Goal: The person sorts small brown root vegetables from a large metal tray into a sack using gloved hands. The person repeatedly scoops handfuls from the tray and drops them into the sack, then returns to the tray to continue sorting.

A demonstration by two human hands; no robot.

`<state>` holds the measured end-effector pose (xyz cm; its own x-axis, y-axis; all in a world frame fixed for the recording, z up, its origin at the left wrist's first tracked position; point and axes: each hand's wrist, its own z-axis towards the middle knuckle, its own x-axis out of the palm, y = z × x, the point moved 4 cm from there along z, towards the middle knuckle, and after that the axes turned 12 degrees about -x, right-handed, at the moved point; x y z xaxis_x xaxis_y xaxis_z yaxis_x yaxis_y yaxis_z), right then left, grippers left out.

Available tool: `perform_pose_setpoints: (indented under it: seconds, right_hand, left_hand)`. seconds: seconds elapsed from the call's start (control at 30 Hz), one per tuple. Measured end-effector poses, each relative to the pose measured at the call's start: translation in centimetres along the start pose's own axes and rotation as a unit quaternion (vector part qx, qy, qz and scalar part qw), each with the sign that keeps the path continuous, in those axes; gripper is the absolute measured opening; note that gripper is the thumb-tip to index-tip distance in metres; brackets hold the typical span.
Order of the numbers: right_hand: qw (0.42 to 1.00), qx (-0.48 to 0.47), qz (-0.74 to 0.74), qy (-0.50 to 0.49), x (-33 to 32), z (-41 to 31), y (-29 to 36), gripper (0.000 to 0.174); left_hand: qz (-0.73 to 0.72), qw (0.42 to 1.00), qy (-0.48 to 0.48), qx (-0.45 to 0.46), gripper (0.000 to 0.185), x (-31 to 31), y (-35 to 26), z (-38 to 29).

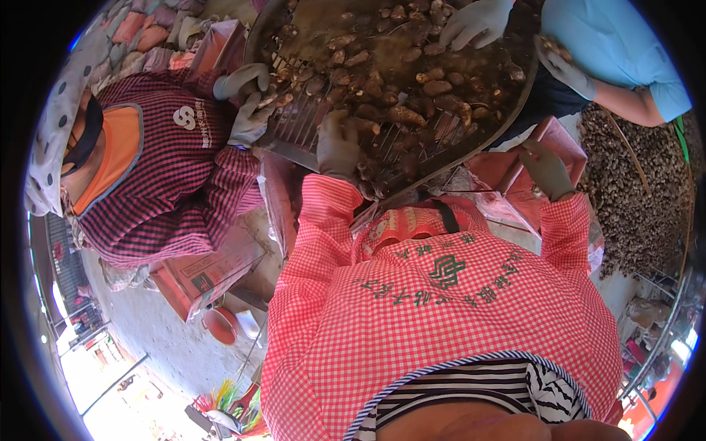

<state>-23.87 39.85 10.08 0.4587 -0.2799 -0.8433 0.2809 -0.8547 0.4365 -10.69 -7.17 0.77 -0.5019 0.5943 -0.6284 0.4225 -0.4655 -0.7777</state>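
Note:
My left hand (337, 144), in a grey work glove, reaches over the near edge of a barred sorting table (300, 118). Its fingers bend down beside several brown, dirt-covered tubers (407, 116); whether they grip one is hidden. My right hand (547, 170), also gloved, is over a reddish open box (560, 138) to the right of the table. Its fingers are spread, with nothing visible in them. More tubers (438, 88) lie scattered over the bars and the dark, wet-looking surface.
On the left a co-worker's gloved hands (248, 118) work at the table edge. Across it another person's gloved hand (477, 25) rests over tubers. A large heap of small brown pieces (634, 204) lies at right. Boxes (207, 275) and a red bucket (220, 325) stand at left.

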Motion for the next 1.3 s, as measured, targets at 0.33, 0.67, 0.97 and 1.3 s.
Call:
perform_pose_setpoints:
  seconds: [0.33,0.67,0.97,1.3]
  right_hand:
    - [0.981,-0.1,-0.164,-0.021,4.6,21.3,8.0,0.051]
    - [0.982,-0.126,-0.137,-0.008,5.8,25.3,7.1,0.053]
    - [0.881,-0.26,0.354,0.176,10.7,10.8,22.1,0.056]
    - [0.872,-0.443,0.186,0.09,13.1,4.1,26.3,0.07]
  left_hand:
    - [-0.304,0.95,-0.024,-0.069,0.029,-3.9,6.8,-0.6]
    - [-0.793,0.557,0.18,-0.167,0.04,-0.4,6.7,-3.4]
    - [-0.851,0.478,0.167,-0.135,0.046,0.4,4.1,-5.8]
    - [-0.651,0.605,0.403,-0.221,0.055,-4.0,3.0,-8.8]
